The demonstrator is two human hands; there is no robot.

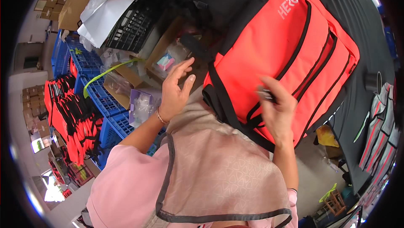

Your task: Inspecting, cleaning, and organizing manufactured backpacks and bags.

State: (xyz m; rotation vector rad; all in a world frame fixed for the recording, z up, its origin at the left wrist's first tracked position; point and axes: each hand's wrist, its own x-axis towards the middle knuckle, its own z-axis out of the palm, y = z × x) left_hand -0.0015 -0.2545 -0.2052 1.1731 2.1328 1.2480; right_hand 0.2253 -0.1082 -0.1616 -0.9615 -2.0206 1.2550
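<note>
A large bright red-orange backpack (269, 55) with black trim and several black zips lies on its back in front of me, slightly to the right. Over its lower front, my right hand (280, 110) is curled around a small dark object (267, 95); motion blur keeps me from telling its kind. Whether that hand touches the fabric, I cannot tell. My left hand (176, 91) hovers left of the backpack with thumb and fingers apart and nothing in it. A black strap (216, 87) runs along the backpack's near left edge.
Blue plastic crates (103, 95) stand at the left, with a stack of red and black bags (73, 118) beyond. A cardboard box (162, 45) holds plastic-wrapped items. White paper (105, 17) rests on a black crate (130, 28). Grey bags (376, 131) hang at the right.
</note>
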